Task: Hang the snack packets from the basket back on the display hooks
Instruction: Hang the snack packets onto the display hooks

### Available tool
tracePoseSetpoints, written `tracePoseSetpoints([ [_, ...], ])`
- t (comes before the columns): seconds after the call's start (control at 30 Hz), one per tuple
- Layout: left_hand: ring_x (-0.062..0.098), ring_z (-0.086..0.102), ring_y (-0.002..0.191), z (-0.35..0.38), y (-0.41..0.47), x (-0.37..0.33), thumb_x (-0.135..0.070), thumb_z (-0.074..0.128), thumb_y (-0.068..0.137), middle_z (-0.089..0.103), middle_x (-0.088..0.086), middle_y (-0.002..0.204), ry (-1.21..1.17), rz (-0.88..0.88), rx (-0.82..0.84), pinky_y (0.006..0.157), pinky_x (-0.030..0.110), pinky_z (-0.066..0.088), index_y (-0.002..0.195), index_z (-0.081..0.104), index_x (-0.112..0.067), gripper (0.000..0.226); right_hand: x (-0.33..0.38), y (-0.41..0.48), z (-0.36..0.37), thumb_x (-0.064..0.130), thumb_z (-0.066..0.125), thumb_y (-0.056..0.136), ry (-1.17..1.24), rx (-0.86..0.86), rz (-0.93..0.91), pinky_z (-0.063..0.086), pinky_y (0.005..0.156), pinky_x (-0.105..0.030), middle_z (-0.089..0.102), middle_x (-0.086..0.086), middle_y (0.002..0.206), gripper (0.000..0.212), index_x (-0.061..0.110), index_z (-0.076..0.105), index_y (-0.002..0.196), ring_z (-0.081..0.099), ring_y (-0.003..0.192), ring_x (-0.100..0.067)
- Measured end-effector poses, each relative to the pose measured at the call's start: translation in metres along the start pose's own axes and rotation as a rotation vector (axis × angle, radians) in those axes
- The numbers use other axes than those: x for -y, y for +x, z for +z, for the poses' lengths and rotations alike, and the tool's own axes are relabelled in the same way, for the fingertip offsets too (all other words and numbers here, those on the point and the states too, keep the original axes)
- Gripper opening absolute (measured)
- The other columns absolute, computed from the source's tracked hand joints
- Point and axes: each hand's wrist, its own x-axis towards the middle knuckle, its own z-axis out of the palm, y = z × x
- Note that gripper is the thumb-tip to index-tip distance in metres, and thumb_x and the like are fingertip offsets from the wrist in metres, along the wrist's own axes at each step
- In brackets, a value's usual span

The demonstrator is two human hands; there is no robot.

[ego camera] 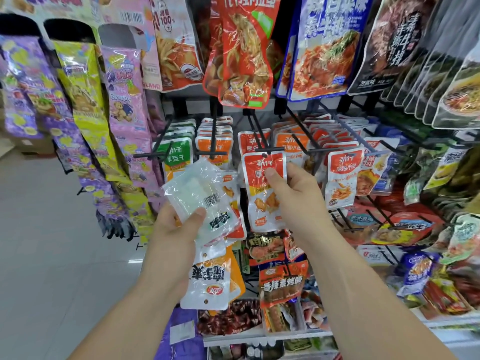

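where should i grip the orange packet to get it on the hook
Pinch the flat upper part of the orange packet just under its hole, coming from the front right, as the right hand does. That leaves the top hole free for the hook.

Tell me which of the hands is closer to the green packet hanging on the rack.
Left. The left hand is just below the green packet, gripping a stack of packets; the right hand is farther right, pinching an orange packet.
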Motion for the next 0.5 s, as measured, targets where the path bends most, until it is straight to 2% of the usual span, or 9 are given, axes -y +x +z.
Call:
tracePoseSetpoints([
  [0.03,-0.006,0.072,0.088,0.001,0.0,0.0,-0.015,0.062,0.103,0.078,-0.02,0.103,0.002,-0.001,0.001,0.077,0.024,0.047,0.117,0.063,-0.032,0.021,-0.001,0.004,0.001,0.039,0.059,0.103,-0.014,-0.018,0.004,0.043,0.067,-0.038,0.066,-0.021,0.086,0.035,0.006,0.066,0.095,0.052,0.069,-0.021],
  [0.1,-0.001,0.073,0.095,0.001,-0.001,0.0,-0.014,0.062,0.104,0.078,-0.018,0.107,0.008,0.004,-0.001,0.083,0.028,0.051,0.12,0.064,-0.032,0.024,-0.002,0.014,0.005,0.037,0.062,0.102,-0.028,-0.061,0.033,0.038,0.059,-0.03,0.054,0.01,0.055,0.039,0.014,0.058,0.071,0.045,0.053,-0.006],
  [0.13,0.003,0.074,0.099,0.002,-0.001,0.0,-0.014,0.062,0.104,0.078,-0.016,0.109,0.011,0.007,-0.005,0.088,0.032,0.053,0.12,0.065,-0.032,0.025,-0.003,0.021,0.007,0.036,0.063,0.102,-0.038,-0.081,0.054,0.034,0.056,-0.027,0.046,0.016,0.048,0.044,0.018,0.049,0.064,0.04,0.046,-0.003],
  [0.2,0.01,0.075,0.103,0.002,-0.001,0.0,-0.013,0.062,0.104,0.079,-0.012,0.111,0.017,0.011,-0.017,0.093,0.04,0.055,0.12,0.066,-0.031,0.025,-0.005,0.035,0.012,0.037,0.066,0.1,-0.05,-0.135,0.083,0.029,0.053,-0.027,0.035,0.014,0.04,0.055,0.02,0.033,0.059,0.033,0.04,-0.005],
  [0.27,0.015,0.075,0.104,0.001,-0.001,0.0,-0.013,0.062,0.103,0.079,-0.009,0.111,0.015,0.005,-0.039,0.098,0.046,0.055,0.118,0.067,-0.031,0.024,-0.01,0.051,0.018,0.038,0.068,0.098,-0.059,-0.184,0.116,0.028,0.053,-0.029,0.03,0.012,0.037,0.06,0.019,0.028,0.058,0.031,0.039,-0.008],
  [0.33,0.024,0.074,0.108,-0.001,0.0,0.001,-0.015,0.064,0.102,0.079,-0.005,0.112,0.011,-0.001,-0.059,0.103,0.055,0.053,0.114,0.068,-0.033,0.022,-0.014,0.064,0.024,0.038,0.068,0.097,-0.091,-0.226,0.152,0.032,0.056,-0.031,0.033,0.012,0.037,0.061,0.017,0.03,0.055,0.034,0.043,-0.009],
  [0.43,0.024,0.074,0.108,-0.004,0.0,0.0,-0.014,0.064,0.102,0.079,-0.006,0.112,0.001,0.001,-0.081,0.104,0.058,0.053,0.116,0.068,-0.033,0.023,-0.019,0.079,0.027,0.033,0.063,0.099,-0.217,-0.207,0.171,0.047,0.065,-0.038,0.048,0.007,0.054,0.047,0.02,0.047,0.056,0.049,0.06,-0.017],
  [0.5,0.02,0.075,0.107,-0.006,0.0,-0.001,-0.012,0.062,0.103,0.079,-0.008,0.112,0.0,0.006,-0.082,0.103,0.056,0.054,0.119,0.067,-0.032,0.026,-0.018,0.082,0.028,0.023,0.056,0.1,-0.299,-0.168,0.133,0.046,0.064,-0.03,0.053,0.005,0.063,0.031,0.02,0.06,0.069,0.056,0.068,-0.019],
])
